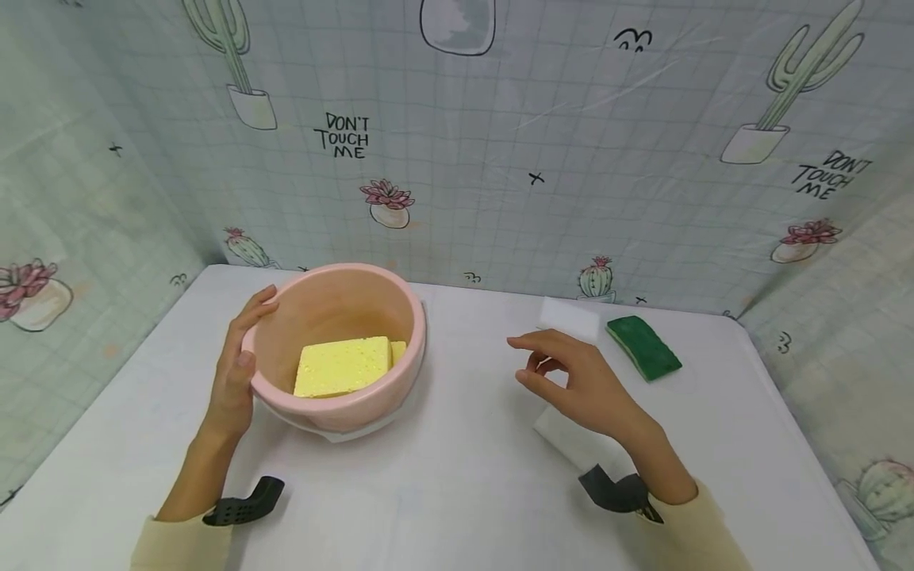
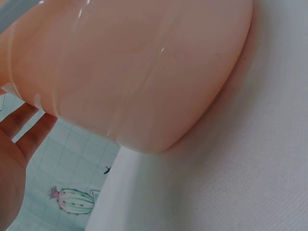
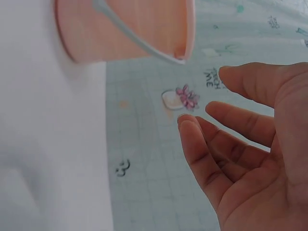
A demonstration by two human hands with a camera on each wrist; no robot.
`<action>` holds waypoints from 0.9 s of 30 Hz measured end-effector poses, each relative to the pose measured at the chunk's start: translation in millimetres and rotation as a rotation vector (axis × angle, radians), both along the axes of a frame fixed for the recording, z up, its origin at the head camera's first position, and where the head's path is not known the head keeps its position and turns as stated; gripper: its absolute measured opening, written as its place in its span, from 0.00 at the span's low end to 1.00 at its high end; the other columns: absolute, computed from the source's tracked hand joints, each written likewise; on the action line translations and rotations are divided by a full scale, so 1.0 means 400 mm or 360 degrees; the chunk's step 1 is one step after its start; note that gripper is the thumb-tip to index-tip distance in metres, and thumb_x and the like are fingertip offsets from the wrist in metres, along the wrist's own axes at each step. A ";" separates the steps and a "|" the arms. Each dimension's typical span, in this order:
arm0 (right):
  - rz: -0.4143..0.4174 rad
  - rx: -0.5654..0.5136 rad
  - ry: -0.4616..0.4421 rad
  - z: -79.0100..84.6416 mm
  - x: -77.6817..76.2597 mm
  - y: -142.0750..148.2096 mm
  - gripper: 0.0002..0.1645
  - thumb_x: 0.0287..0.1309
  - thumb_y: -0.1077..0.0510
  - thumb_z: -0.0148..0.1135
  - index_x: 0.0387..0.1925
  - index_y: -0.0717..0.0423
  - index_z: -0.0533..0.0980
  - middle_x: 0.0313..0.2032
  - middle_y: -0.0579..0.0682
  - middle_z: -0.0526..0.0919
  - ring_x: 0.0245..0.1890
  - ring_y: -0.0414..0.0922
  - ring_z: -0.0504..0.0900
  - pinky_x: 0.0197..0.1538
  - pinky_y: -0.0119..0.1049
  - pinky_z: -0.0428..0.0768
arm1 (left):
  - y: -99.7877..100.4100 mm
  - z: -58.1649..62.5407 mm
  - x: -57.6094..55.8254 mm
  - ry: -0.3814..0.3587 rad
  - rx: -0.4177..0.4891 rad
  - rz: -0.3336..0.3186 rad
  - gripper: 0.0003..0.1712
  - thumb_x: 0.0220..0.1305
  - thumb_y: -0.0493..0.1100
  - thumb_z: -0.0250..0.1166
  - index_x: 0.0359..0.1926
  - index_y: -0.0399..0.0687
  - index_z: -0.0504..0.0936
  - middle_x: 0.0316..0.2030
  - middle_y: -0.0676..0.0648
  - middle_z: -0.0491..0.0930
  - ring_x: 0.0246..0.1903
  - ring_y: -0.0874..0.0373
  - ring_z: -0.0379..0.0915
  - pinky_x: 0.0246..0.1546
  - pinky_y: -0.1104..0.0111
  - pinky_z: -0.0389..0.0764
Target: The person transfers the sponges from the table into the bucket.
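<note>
A pink bucket [image 1: 336,412] stands on the left of the table, its pale handle [image 3: 130,31] hanging down along its side. Inside lies a yellow sponge [image 1: 341,366], with a second yellow piece [image 1: 398,350] partly hidden behind it. My left hand [image 1: 239,373] holds the bucket at its left rim, thumb and index finger at the edge; in the left wrist view two fingers [image 2: 36,137] meet the outer wall. Over the right half of the table hovers my right hand [image 1: 581,385], loosely curled and holding nothing, with thumb and fingertips apart.
A dark green scouring pad [image 1: 644,347] lies right of my right hand. One white flat piece [image 1: 569,317] is behind that hand, and another white piece [image 1: 581,440] lies beneath the wrist. A printed cloth [image 1: 485,159] hangs around the white table [image 1: 428,507].
</note>
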State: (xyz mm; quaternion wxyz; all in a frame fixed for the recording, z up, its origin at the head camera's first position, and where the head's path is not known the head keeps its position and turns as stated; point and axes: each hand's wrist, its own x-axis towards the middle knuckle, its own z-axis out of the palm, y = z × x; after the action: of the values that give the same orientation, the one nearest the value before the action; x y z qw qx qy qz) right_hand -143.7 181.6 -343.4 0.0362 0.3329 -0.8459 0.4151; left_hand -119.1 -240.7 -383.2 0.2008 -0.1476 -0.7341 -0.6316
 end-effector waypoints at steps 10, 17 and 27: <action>-0.0149 0.0008 0.0028 -0.055 0.053 0.092 0.27 0.57 0.62 0.66 0.59 0.49 0.74 0.50 0.41 0.78 0.38 0.38 0.79 0.43 0.30 0.80 | 0.000 -0.010 0.000 -0.0001 -0.0045 0.0019 0.34 0.66 0.57 0.50 0.67 0.42 0.64 0.72 0.49 0.51 0.71 0.50 0.43 0.67 0.55 0.53; -0.0286 0.0016 0.0043 -0.085 0.099 0.129 0.32 0.55 0.64 0.67 0.62 0.48 0.71 0.51 0.40 0.76 0.40 0.39 0.77 0.42 0.27 0.79 | -0.001 -0.005 -0.002 0.0034 0.0018 -0.0029 0.34 0.66 0.56 0.51 0.67 0.41 0.64 0.72 0.47 0.50 0.71 0.49 0.43 0.67 0.58 0.54; -0.0494 0.0144 0.0072 -0.148 0.143 0.190 0.32 0.52 0.63 0.70 0.60 0.50 0.73 0.47 0.47 0.77 0.36 0.37 0.75 0.37 0.23 0.77 | 0.000 -0.002 -0.001 0.0010 0.0005 -0.0007 0.35 0.65 0.56 0.51 0.67 0.42 0.64 0.72 0.48 0.51 0.70 0.49 0.44 0.67 0.58 0.54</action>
State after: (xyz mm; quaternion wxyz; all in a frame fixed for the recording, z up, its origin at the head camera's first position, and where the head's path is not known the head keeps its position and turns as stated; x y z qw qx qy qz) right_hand -86.4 257.6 -402.6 0.1039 0.2087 -0.9040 0.3584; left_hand -119.6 -240.7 -384.1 0.2020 -0.1511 -0.7322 -0.6327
